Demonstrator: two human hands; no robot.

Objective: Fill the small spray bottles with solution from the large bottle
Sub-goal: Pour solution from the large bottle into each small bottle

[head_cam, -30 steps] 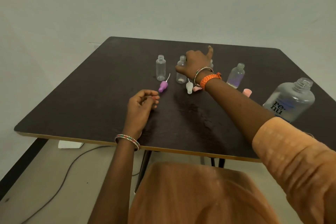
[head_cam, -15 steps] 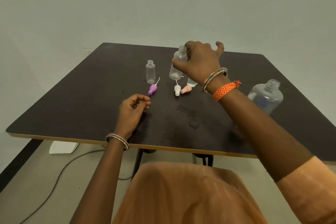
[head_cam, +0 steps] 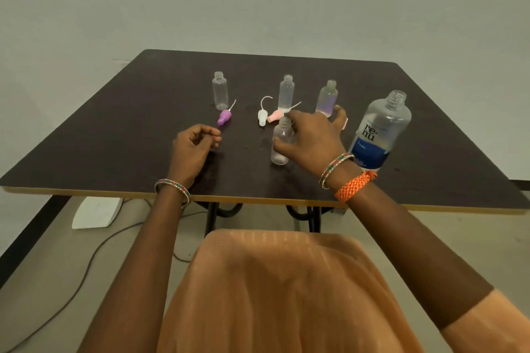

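Observation:
My right hand (head_cam: 312, 140) holds a small clear bottle (head_cam: 280, 143) that stands on the dark table (head_cam: 114, 135); the thumb lies across its front, the index finger behind its neck, and the other fingers are spread. My left hand (head_cam: 192, 146) rests on the table with loosely curled fingers and holds nothing. Three more small uncapped bottles stand further back: the left bottle (head_cam: 220, 91), the middle bottle (head_cam: 286, 93), and the right bottle (head_cam: 327, 99), which shows a purple tint. The large uncapped bottle (head_cam: 378, 132) with a blue label stands right of my right hand.
Loose spray tops lie between the bottles: a purple top (head_cam: 224, 117), a white top (head_cam: 262, 117) and a pink top (head_cam: 276, 115). A pink piece (head_cam: 345, 123) shows behind my right hand. Below the table edge are a white object (head_cam: 96, 212) and a cable.
My right hand lifted one small bottle from the back row and brought it toward me, down onto the table near the front. The left hand stayed put.

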